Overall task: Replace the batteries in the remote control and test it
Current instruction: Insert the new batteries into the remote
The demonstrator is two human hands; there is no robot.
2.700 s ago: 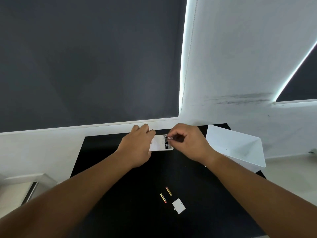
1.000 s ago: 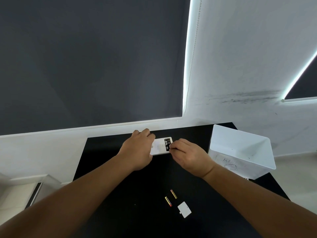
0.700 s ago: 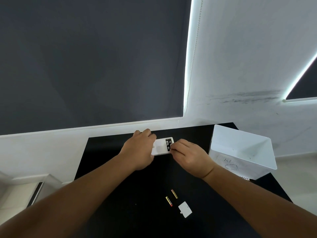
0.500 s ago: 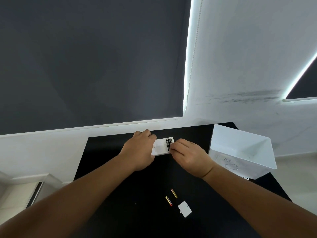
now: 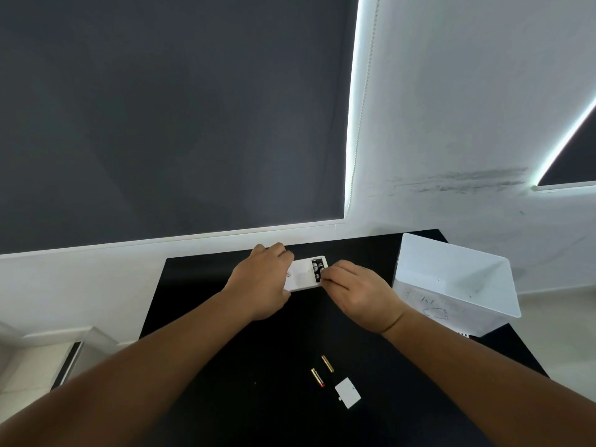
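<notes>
A white remote control lies face down near the far edge of the black table. My left hand grips its left end. The open battery bay at its right end holds two dark batteries. The fingertips of my right hand pinch at the lower end of those batteries. Nearer to me on the table lie two loose gold batteries with red tips. The white battery cover rests just right of them.
A white open bin stands at the table's right side, close to my right wrist. A dark blind and a white wall rise behind the table. A low white ledge sits to the left.
My right hand has slid from on top of the battery bay to its lower right edge, uncovering the two dark batteries. My left hand has kept its hold. The view has shifted slightly.
</notes>
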